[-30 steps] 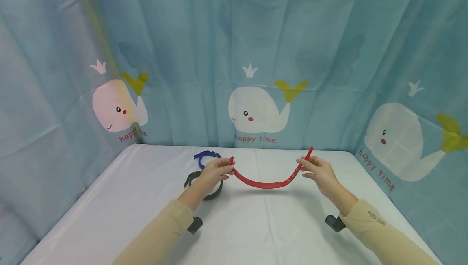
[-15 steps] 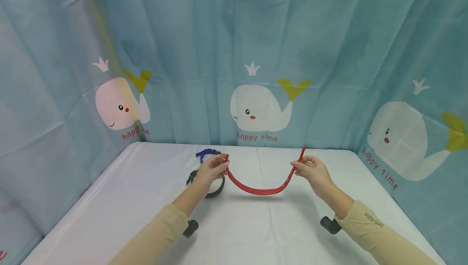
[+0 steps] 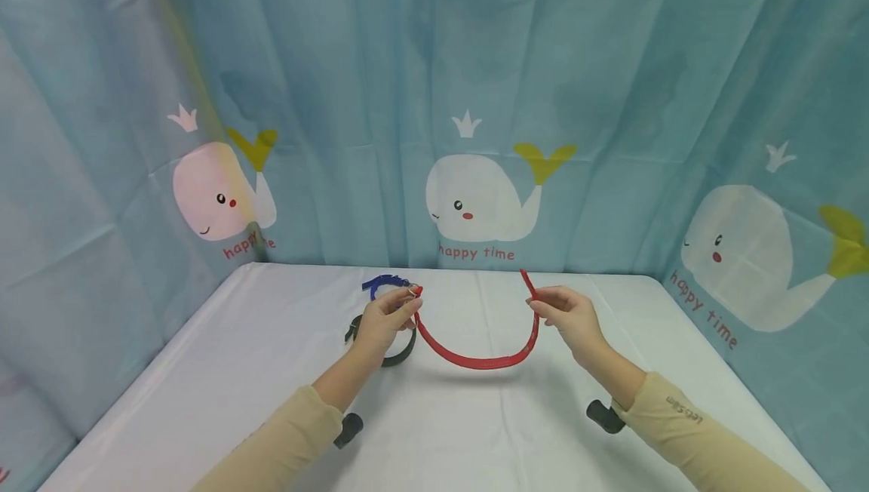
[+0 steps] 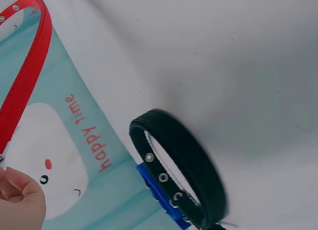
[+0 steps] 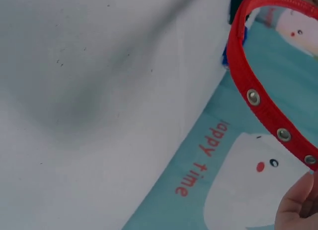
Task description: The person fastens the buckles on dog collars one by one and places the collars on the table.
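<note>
A red collar (image 3: pixel 482 363) with metal eyelets hangs in a U above the white table. My left hand (image 3: pixel 382 322) pinches its upper left end, where a small metal ring shows. With thumb and fingers, my right hand (image 3: pixel 572 322) pinches the other end, whose tip sticks up past the fingertips. In the right wrist view several eyelets line the collar (image 5: pixel 268 113) near the right hand (image 5: pixel 298 205). Behind and below the left hand lies a dark green collar (image 3: pixel 399 356), closed in a loop and partly hidden. Beyond it is a blue collar (image 3: pixel 385 281), also partly covered by the hand.
The white table (image 3: pixel 475 432) ends at a light blue curtain (image 3: pixel 380 99) printed with whales, which also runs along both sides. A dark cylindrical piece (image 3: pixel 348 430) sits under the left wrist, and a similar piece (image 3: pixel 606 416) under the right.
My right hand has moved left, toward the left hand, and the left hand slightly left. The red collar's bend has become deeper and narrower, and its free tip now leans left.
</note>
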A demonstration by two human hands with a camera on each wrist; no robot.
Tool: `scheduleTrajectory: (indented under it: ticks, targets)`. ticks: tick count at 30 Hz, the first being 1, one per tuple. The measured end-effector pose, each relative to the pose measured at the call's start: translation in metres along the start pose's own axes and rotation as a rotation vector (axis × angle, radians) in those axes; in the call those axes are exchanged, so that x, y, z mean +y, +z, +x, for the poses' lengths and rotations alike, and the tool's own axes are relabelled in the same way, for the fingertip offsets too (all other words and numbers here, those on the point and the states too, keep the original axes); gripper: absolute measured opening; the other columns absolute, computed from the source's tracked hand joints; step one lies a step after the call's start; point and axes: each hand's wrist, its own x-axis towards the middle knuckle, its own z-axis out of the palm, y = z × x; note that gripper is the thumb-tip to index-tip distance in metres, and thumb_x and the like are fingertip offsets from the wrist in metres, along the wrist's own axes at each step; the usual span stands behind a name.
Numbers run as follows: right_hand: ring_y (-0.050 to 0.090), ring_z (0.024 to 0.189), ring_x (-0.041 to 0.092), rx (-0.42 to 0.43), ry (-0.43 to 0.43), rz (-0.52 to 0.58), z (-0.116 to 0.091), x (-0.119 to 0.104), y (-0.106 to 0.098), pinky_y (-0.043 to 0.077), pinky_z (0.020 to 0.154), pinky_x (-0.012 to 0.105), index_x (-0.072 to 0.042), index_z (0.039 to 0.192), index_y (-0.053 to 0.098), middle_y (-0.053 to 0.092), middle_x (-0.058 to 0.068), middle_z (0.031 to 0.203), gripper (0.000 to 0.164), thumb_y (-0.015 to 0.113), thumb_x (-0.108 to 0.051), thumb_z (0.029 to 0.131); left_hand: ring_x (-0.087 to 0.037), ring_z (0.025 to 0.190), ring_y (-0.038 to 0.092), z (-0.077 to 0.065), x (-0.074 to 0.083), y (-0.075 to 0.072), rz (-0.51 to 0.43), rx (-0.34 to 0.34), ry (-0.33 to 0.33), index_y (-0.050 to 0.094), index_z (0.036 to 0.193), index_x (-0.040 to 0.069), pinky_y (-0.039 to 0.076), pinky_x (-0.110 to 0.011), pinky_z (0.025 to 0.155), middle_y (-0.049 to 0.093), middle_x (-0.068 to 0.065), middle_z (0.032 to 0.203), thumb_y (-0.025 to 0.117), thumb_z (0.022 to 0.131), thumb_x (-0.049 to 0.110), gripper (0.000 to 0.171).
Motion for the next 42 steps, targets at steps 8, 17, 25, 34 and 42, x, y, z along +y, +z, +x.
scheduleTrajectory:
  ticks: [8, 17, 25, 34, 42]
  targets:
    - [0.051, 0.068, 0.009, 0.005, -0.288, -0.113, -0.007, -0.004, 0.017, 0.042, 0.055, 0.021, 0.006, 0.101, 0.071, 0.069, 0.015, 0.085, 0.018, 0.072, 0.004, 0.083, -0.012, 0.074, 0.059, -0.006, 0.006, 0.006, -0.030, 0.010, -0.026, 0.066, 0.123, 0.003, 0.052, -0.027, 0.075, 0.064, -0.004, 0.090, 0.070, 0.090, 0.013, 0.036]
    - [0.043, 0.059, 0.009, -0.024, -0.476, -0.130, -0.009, -0.007, 0.033, 0.037, 0.048, 0.020, 0.007, 0.096, 0.072, 0.067, 0.015, 0.080, 0.017, 0.072, 0.011, 0.079, -0.014, 0.077, 0.059, -0.014, 0.010, 0.009, 0.010, 0.015, -0.041, 0.066, 0.123, 0.004, 0.054, -0.029, 0.079, 0.060, -0.007, 0.095, 0.070, 0.091, 0.018, 0.035]
    - [0.048, 0.067, 0.011, -0.064, -0.596, -0.191, -0.009, -0.011, 0.048, 0.039, 0.054, 0.021, 0.002, 0.093, 0.075, 0.071, 0.010, 0.083, 0.019, 0.076, 0.009, 0.075, -0.017, 0.079, 0.058, -0.020, 0.013, 0.014, 0.017, -0.011, -0.060, 0.066, 0.122, 0.007, 0.051, -0.028, 0.079, 0.060, -0.007, 0.096, 0.069, 0.091, 0.022, 0.035]
    - [0.054, 0.073, 0.015, -0.078, -0.660, -0.224, -0.008, -0.019, 0.060, 0.044, 0.056, 0.021, 0.001, 0.092, 0.076, 0.072, 0.008, 0.083, 0.019, 0.077, 0.009, 0.075, -0.015, 0.074, 0.054, -0.023, 0.015, 0.019, -0.013, -0.022, -0.084, 0.067, 0.121, 0.007, 0.049, -0.029, 0.076, 0.060, -0.006, 0.094, 0.070, 0.090, 0.023, 0.035]
    - [0.054, 0.068, 0.026, -0.073, -0.693, -0.247, -0.013, -0.031, 0.067, 0.042, 0.054, 0.019, 0.007, 0.088, 0.073, 0.070, 0.014, 0.079, 0.019, 0.076, 0.016, 0.071, -0.020, 0.082, 0.058, -0.025, 0.014, 0.023, 0.021, -0.033, -0.077, 0.068, 0.118, 0.007, 0.050, -0.030, 0.075, 0.063, -0.005, 0.094, 0.072, 0.089, 0.025, 0.034]
